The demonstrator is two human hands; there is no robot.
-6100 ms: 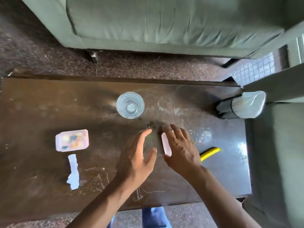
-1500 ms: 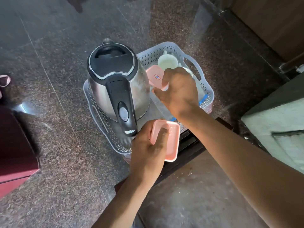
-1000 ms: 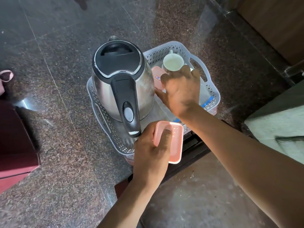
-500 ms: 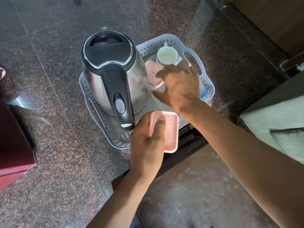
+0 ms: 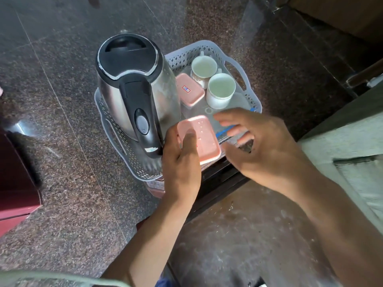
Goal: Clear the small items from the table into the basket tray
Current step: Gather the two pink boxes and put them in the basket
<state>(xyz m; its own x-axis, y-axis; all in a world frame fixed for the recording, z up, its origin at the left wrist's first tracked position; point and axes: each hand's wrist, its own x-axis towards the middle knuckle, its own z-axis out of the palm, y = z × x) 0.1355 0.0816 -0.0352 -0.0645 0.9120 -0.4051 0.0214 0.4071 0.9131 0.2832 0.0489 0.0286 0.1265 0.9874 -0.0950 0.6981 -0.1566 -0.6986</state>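
Now left grip holds smooth pink rect. lid; right grip wide, over perforated plastic basket tray.

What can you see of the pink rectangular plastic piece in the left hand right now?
The pink rectangular plastic piece is shallow with rounded corners and a raised rim, its hollow side facing up; it looks like a lid or small tray. Pale specks dot its inner face. It is tilted slightly, held over the near edge of the white perforated basket tray, beside the steel kettle's black handle. The left hand grips it, thumb pressed inside. The open right hand hovers alongside, apparently not touching.
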